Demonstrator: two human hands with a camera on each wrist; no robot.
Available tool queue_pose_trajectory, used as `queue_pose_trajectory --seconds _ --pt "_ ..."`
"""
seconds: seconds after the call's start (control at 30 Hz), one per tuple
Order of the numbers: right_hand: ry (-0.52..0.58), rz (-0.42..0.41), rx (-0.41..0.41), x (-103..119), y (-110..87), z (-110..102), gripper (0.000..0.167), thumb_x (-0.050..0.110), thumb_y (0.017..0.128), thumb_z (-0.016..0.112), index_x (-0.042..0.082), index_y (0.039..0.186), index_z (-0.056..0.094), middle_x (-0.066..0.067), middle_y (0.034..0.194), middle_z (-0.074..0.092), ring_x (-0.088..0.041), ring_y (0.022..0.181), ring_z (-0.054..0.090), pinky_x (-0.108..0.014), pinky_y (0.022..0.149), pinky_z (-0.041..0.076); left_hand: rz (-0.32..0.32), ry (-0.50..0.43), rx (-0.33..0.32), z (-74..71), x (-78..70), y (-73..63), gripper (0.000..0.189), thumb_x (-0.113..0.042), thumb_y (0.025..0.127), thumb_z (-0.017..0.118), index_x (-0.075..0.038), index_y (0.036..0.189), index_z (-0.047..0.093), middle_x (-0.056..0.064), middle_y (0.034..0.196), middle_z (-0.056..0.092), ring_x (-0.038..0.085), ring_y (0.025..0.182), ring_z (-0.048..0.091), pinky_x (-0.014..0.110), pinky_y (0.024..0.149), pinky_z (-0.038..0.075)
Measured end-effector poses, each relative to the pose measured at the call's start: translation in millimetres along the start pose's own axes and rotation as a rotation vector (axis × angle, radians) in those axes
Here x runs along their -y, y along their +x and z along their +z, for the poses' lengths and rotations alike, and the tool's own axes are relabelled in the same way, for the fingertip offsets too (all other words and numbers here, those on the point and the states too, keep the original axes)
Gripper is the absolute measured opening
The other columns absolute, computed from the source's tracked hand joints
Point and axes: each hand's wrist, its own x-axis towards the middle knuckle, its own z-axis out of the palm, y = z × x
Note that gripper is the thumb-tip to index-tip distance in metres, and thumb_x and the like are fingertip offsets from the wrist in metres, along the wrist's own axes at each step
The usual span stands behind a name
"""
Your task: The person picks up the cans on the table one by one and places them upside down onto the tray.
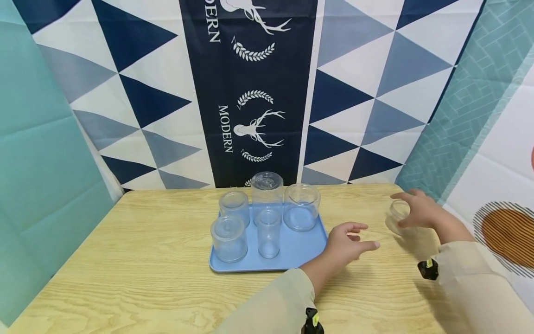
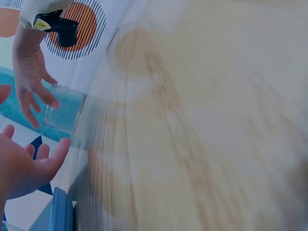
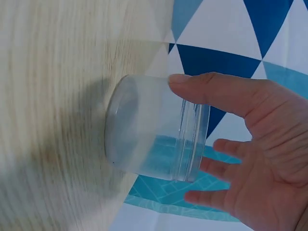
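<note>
A clear plastic jar (image 1: 399, 211) stands upright on the table at the far right. My right hand (image 1: 421, 211) is spread around its upper part, thumb on one side and fingers on the other. In the right wrist view the thumb lies along the side of the jar (image 3: 149, 130), and the fingers are fairly straight near its rim. Beside the blue tray (image 1: 302, 250), my left hand (image 1: 344, 243) hovers over the table with fingers apart and nothing in it. In the left wrist view the left hand (image 2: 24, 166) is below the right hand (image 2: 31, 79).
Several clear jars stand on the tray: a tall one (image 1: 267, 192) at the back, a wide one (image 1: 301, 211) at right, a slim one (image 1: 268, 236) in front, and two at left. A patterned cloth (image 1: 342, 111) hangs behind the wooden table (image 1: 137, 260).
</note>
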Motion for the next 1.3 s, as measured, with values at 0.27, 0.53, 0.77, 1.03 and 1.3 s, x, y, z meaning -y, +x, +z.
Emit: queue_pose_trajectory --seconds 0.27,0.53,0.77,1.03,1.3 --pt "0.046 0.016 0.096 -2 7.1 -7 0.077 0.015 0.065 0.084 -0.009 0.128 0.048 -0.050 0.127 0.027 -0.068 0.114 0.029 -0.070 0.078 0.042 -0.123 -0.301 -0.044 6.2 1.0 8.7 0.031 -0.003 0.076 0.081 -0.022 0.099 0.072 0.003 0.111 0.057 0.022 0.093 0.062 0.050 0.069 0.057" --pt "0.088 0.024 0.142 -4 10.3 -7 0.077 0.009 0.063 0.083 -0.009 0.129 0.048 -0.050 0.128 0.029 -0.066 0.115 0.027 -0.064 0.077 0.046 -0.142 -0.503 -0.032 1.6 8.8 14.6 0.034 -0.003 0.079 0.079 -0.018 0.108 0.069 0.009 0.121 0.049 0.030 0.111 0.052 0.056 0.069 0.056" --pt "0.080 -0.028 0.108 -11 11.4 -2 0.075 0.006 0.059 0.084 -0.009 0.124 0.052 -0.044 0.118 0.046 -0.056 0.104 0.048 -0.048 0.069 0.050 -0.149 -0.628 0.106 -4.3 12.5 12.6 0.037 -0.001 0.082 0.071 -0.016 0.115 0.066 0.013 0.130 0.050 0.041 0.124 0.046 0.065 0.076 0.051" --pt "0.052 -0.065 0.053 -13 5.8 0 0.074 0.010 0.056 0.087 -0.009 0.119 0.055 -0.038 0.111 0.055 -0.053 0.101 0.052 -0.052 0.073 0.050 -0.162 -0.726 0.197 -6.1 14.9 8.5 0.036 -0.002 0.085 0.064 -0.014 0.119 0.064 0.017 0.127 0.053 0.043 0.125 0.045 0.073 0.082 0.042" --pt "0.021 -0.080 0.042 1 -6.6 -4 0.071 0.016 0.061 0.088 -0.007 0.119 0.057 -0.037 0.113 0.054 -0.056 0.102 0.051 -0.059 0.077 0.048 -0.181 -0.824 0.248 -6.5 11.9 2.7 0.034 -0.008 0.090 0.064 -0.014 0.123 0.062 0.013 0.135 0.045 0.041 0.124 0.046 0.075 0.087 0.039"
